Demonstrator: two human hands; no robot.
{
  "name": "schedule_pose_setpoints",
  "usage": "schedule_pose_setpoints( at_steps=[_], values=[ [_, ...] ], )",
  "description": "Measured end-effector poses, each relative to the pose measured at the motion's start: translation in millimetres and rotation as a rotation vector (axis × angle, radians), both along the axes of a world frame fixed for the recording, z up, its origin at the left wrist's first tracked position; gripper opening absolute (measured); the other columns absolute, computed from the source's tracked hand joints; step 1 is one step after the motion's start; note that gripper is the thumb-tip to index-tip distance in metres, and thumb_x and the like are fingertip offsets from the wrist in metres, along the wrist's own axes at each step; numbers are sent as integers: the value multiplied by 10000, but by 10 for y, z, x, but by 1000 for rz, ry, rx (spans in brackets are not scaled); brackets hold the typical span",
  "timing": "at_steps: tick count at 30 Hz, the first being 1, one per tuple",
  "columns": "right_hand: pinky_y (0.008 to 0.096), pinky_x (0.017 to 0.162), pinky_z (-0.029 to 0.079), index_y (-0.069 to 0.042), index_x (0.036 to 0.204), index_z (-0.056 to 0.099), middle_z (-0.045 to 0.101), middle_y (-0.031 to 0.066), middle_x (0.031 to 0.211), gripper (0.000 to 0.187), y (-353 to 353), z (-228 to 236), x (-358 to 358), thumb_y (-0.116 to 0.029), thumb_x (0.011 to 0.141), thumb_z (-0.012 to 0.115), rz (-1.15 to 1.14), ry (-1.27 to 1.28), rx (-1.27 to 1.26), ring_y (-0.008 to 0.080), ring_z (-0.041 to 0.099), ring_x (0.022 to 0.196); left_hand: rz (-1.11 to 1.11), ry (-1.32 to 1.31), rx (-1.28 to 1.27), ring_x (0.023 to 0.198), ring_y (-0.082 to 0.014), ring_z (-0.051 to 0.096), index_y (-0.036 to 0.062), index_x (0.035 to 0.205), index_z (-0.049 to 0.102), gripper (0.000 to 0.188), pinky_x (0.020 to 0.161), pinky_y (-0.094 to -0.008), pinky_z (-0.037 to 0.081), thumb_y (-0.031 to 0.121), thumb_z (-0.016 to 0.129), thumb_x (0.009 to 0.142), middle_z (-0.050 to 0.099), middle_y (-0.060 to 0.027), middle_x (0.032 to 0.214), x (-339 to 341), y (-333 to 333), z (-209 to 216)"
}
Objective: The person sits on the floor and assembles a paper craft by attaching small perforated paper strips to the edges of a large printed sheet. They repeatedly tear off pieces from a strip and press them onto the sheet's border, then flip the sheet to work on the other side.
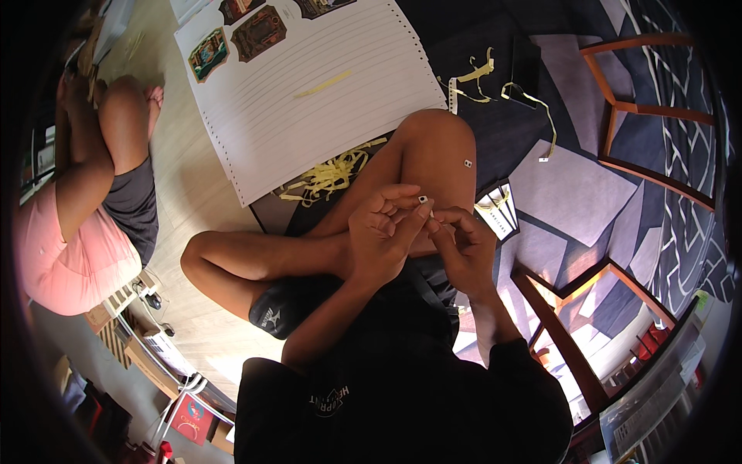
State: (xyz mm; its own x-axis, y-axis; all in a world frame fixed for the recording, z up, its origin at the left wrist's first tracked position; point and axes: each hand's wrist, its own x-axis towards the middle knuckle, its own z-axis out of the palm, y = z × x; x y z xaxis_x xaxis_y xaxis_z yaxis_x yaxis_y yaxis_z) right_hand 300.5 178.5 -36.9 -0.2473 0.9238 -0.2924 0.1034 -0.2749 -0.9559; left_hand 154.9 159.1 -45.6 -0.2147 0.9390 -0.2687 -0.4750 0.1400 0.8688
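Both hands meet above my folded legs. My left hand [385, 234] is closed, its thumb and a fingertip pinching a small white piece with a dark spot [423, 200]. My right hand [468, 246] is closed just beside it, thumb and forefinger pressed together near the same piece; what lies between them is hidden. A similar small white piece [468, 163] rests on my right knee. Beyond my legs, a tangle of thin pale-yellow strips [328, 176] lies partly under a large sheet of lined white paper [309, 100].
On the paper lie a single yellow strip [325, 83] and several dark ornate cards [260, 33]. More yellow strips [473, 71] and a dark flat device [525, 69] are on the patterned rug at right. Another person [85, 247] sits at left. Wooden frames [657, 108] stand at right.
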Motion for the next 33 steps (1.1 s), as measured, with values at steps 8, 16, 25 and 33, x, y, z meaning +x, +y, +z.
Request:
schedule_pose_setpoints(
  at_steps=[8, 16, 25, 33],
  values=[
    [225, 619, 477, -8, 996, 704, 714, 49, 831, 102, 58, -80, -6, -91, 936, 699, -23, -11, -77, 44, 612, 732, 35, 21, -59, 996, -186, 703, -56, 1182, 577, 286, 860, -263, 563, -69, 676, 914, 708, -162, 1021, -12, 71, -47],
    [206, 696, 441, 30, 1026, 669, 696, 53, 908, 100, 255, -142, 120, -5, 934, 683, 81, 13, -148, 65, 604, 807, -28, 118, -135, 999, -197, 702, -57, 1202, 563, 295, 908, -286, 550, -99, 640, 919, 710, -169, 1039, -65, 265, -106],
    [208, 745, 498, 45, 1052, 679, 715, 49, 895, 125, 375, -74, 53, -31, 956, 651, -13, 163, -261, 63, 642, 846, 6, 173, -167, 1000, -191, 699, -58, 1191, 566, 261, 906, -298, 561, -79, 626, 938, 703, -158, 1033, -108, 434, -81],
    [186, 607, 417, 58, 1027, 666, 638, 4, 760, 117, 208, 51, -14, -37, 992, 607, 13, 154, -239, 19, 531, 677, 78, 67, -108, 1002, -184, 700, -70, 1219, 549, 318, 900, -265, 553, -69, 659, 921, 702, -164, 1045, -202, 317, 47]
  ],
)
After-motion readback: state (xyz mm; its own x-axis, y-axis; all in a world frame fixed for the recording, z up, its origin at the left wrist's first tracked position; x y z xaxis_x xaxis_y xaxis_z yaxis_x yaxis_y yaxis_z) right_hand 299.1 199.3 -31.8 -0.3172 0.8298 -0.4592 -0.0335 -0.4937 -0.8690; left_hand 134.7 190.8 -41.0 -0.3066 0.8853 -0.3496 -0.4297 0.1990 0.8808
